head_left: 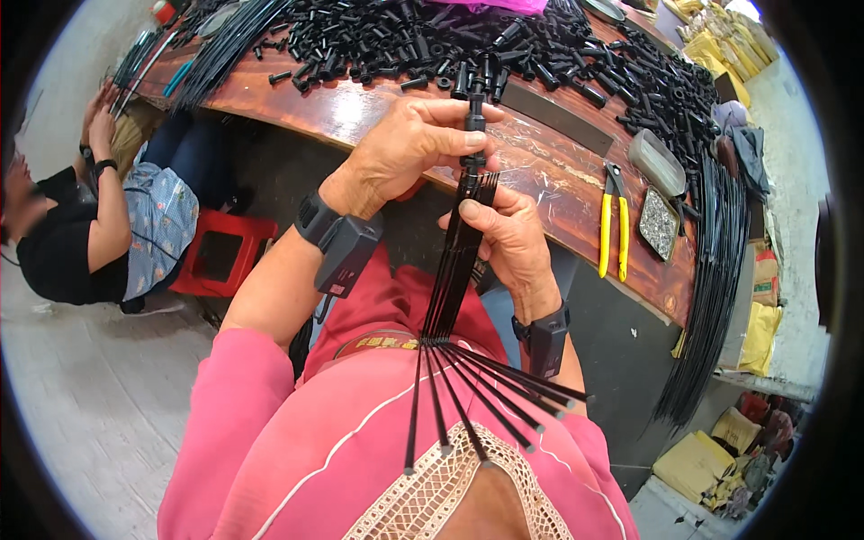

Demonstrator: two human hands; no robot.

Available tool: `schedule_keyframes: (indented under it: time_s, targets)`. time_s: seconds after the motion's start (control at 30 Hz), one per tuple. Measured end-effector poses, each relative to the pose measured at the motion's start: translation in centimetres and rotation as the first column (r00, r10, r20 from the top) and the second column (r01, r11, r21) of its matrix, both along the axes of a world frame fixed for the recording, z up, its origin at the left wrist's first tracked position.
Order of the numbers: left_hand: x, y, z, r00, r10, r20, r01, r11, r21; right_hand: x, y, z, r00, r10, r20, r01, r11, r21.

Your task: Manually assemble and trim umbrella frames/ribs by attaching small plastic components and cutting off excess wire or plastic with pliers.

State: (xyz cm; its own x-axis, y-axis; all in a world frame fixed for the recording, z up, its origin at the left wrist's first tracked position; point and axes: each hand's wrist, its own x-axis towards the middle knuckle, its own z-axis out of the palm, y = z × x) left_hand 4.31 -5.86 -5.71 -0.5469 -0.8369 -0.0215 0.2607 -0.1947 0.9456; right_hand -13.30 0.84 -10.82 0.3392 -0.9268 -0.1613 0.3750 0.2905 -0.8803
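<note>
Fingers of the left hand (405, 148) were clamped on a black fitting (474, 119), thumb in front, top end of it poking up past the fingertips toward the table edge. Fitting headed a bundle of long thin black ribs (454, 279), hanging down from between the two hands. Right hand (515, 238) sat just below the left fingers, thumb pressed on the ribs near their upper ends; its other fingers were partly hidden behind, but the grip was closed on the bundle. A few rib tops splayed slightly just above the right fingers. Below them the ribs ran close together, then fanned out over the pink top (261, 432), ends apart. Beyond the left fingertips, across the wooden table (301, 106), lay a big heap of black tubular parts (396, 45). Flat dark bar (558, 120) lay just beyond the right fingers, up and to their right. Farther right of them: pliers (606, 234) with yellow handles, then a small tray (644, 212) of grey bits, a clear plastic container (657, 160) just above that, and a long bundle of black rods (720, 261) over the table's right side. Well left of the left fingers, a co-worker (67, 216) sat on a red stool (216, 252), hands raised near more black rods.
</note>
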Motion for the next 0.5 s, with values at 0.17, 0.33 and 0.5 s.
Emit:
schedule_keyframes:
  time_s: [0.17, 0.33, 0.5]
  targets:
    - [0.3, 0.0, -0.4, 0.995, -0.054, -0.085, 0.055, 0.998, 0.005, 0.0, 0.1, 0.5, 1.0, -0.007, 0.011, 0.007, 1.0, 0.0]
    - [0.2, -0.5, -1.4, 0.985, -0.099, -0.14, 0.092, 0.994, -0.06, -0.1, -0.1, 0.1, 0.999, -0.006, 0.032, 0.006, 1.0, 0.006]
    - [0.3, -1.0, -2.2, 0.969, -0.133, -0.207, 0.126, 0.991, -0.048, -0.3, -0.2, 0.7, 1.0, 0.03, -0.004, -0.029, 1.0, 0.004]
